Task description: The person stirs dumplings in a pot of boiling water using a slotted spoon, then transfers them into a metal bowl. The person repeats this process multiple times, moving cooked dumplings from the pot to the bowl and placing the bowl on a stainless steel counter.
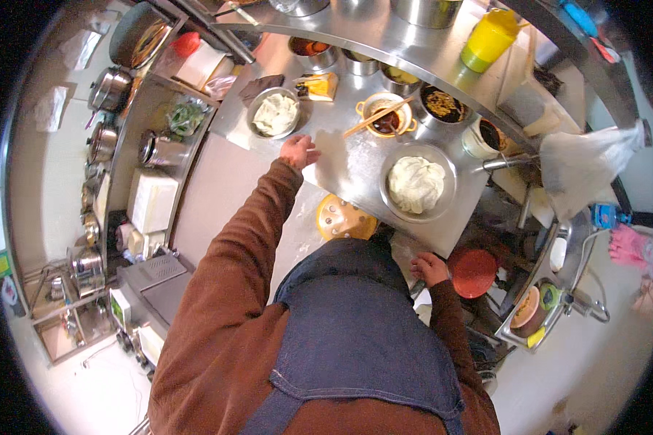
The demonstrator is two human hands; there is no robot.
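Note:
Over the front edge of the steel counter (332, 179), my left hand (300, 151) hovers with loosely bent fingers and nothing visible in it. Just beyond it stands a small steel bowl (296, 124) holding pale dough (275, 114). A larger steel bowl (450, 182) with a bigger mass of pale dough (416, 185) sits near the counter's right corner. My right hand (430, 269) is low at my right side, beside a round red object (472, 273), its fingers curled. Something metallic shows under that hand; whether it is gripped is unclear.
Wooden chopsticks (378, 117) lie across a two-handled yellow-rimmed pot (363, 109) of dark sauce. Several steel containers line the back beneath a raised shelf (353, 32), which carries a yellow squeeze bottle (490, 41). A perforated yellow stool seat (345, 218) stands below the counter's front edge.

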